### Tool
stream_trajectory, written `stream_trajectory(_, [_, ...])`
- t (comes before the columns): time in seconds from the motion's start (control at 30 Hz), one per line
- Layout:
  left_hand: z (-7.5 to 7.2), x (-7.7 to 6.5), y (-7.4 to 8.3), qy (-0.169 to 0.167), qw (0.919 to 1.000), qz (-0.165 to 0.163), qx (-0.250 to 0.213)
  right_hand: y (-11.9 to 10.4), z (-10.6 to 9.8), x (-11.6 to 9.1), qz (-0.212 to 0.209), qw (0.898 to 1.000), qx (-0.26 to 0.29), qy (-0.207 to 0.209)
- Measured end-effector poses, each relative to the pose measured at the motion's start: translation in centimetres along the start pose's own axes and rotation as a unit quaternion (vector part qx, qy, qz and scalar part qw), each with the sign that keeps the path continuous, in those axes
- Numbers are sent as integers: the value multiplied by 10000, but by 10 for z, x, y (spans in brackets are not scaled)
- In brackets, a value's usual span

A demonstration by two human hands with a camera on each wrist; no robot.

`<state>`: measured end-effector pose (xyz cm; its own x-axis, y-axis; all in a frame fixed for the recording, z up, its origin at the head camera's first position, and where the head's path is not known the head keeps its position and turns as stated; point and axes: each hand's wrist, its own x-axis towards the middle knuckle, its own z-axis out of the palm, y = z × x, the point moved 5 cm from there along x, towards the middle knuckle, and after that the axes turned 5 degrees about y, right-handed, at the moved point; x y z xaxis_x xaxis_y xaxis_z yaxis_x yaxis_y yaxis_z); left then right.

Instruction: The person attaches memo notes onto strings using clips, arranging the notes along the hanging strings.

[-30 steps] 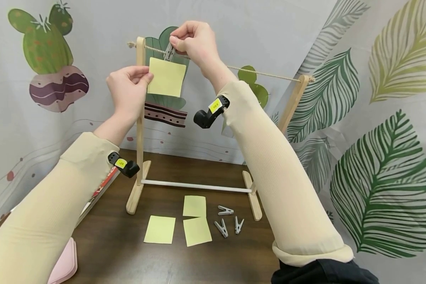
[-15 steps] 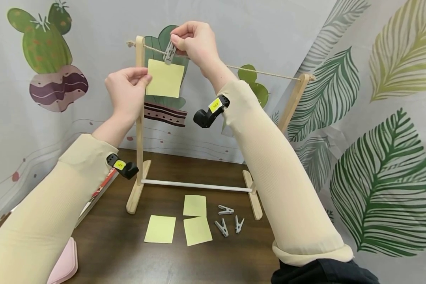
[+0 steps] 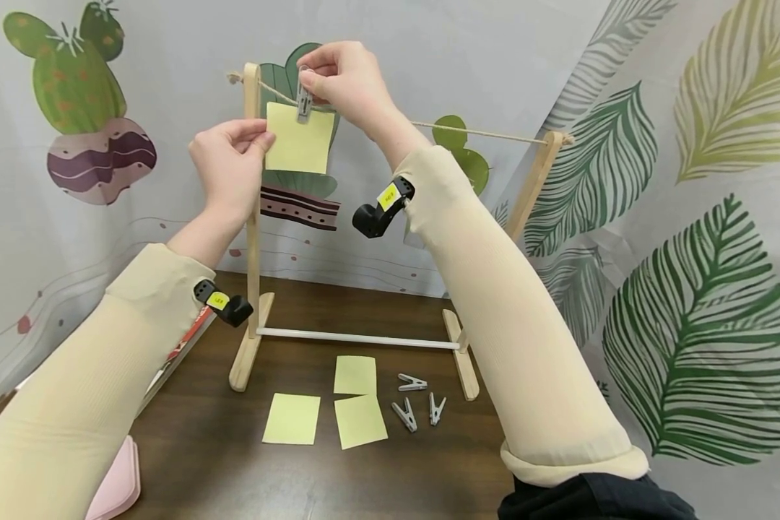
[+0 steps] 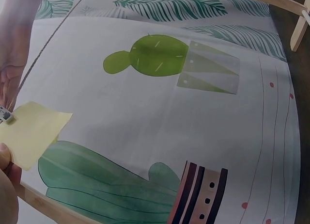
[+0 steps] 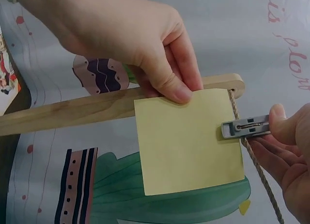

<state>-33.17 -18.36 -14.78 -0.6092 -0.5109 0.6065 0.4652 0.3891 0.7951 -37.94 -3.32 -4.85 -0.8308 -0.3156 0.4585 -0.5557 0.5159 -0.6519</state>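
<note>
A yellow sticky note (image 3: 299, 144) hangs upright at the rope (image 5: 261, 175), close to the left post of a wooden stand. My left hand (image 3: 227, 162) pinches its left edge between thumb and fingers. My right hand (image 3: 351, 79) pinches the handles of a grey clothespin (image 5: 244, 127). In the right wrist view the clothespin's tip overlaps the note's top edge, with the rope passing under the clothespin. The left wrist view also has the clothespin (image 4: 6, 115) at the note's corner, and part of the left thumb at the image edge.
Three more sticky notes (image 3: 291, 419) lie on the brown table (image 3: 234, 469), with three grey clothespins (image 3: 404, 415) to their right. The stand's white crossbar (image 3: 357, 337) runs behind them. A pink case (image 3: 120, 480) sits at the left front.
The clothespin has moved left and down, turning more upright, so its tip now overlaps the note's top edge. The left hand still pinches the note, which has shifted slightly.
</note>
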Motion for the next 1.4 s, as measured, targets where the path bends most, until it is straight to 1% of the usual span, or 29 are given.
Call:
stream_trajectory(0.1, [0,0,0,18,10000,41,29,-1,0,-1,-109,9998,-195,-4])
stream_trajectory(0.3, [1,2,-2,24,10000,57,-15,0,0,-1,-122,9995,-285,34])
stream_trajectory(0.5, [0,1,-3,21,9999,-8,-138,-1,0,-3,-148,9991,-409,9])
stream_trajectory(0.6, [-1,0,-2,11,9997,18,-228,-2,-1,-5,-247,9979,-599,60])
stream_trajectory(0.7, [-2,0,-3,-33,9995,-4,-313,-3,-3,-6,-327,9974,-620,157])
stream_trajectory(0.83, [-2,-2,-5,-88,9992,-71,-382,-2,-5,-7,-323,9983,-375,305])
stream_trajectory(0.97, [-2,-3,-8,-130,9987,-125,-478,-2,-5,-8,-326,9987,-198,338])
stream_trajectory(1.07, [-1,-5,-11,-201,9984,-154,-502,-2,-5,-11,-460,9980,-25,425])
stream_trajectory(1.13, [-1,-7,-14,-269,9983,-168,-496,-1,-7,-13,-622,9963,177,566])
stream_trajectory(1.23, [-1,-11,-19,-312,9982,-167,-494,0,-9,-18,-929,9903,543,876])
stream_trajectory(1.4, [-2,-20,-29,-336,9973,-102,-649,1,-12,-34,-1400,9725,1165,1453])
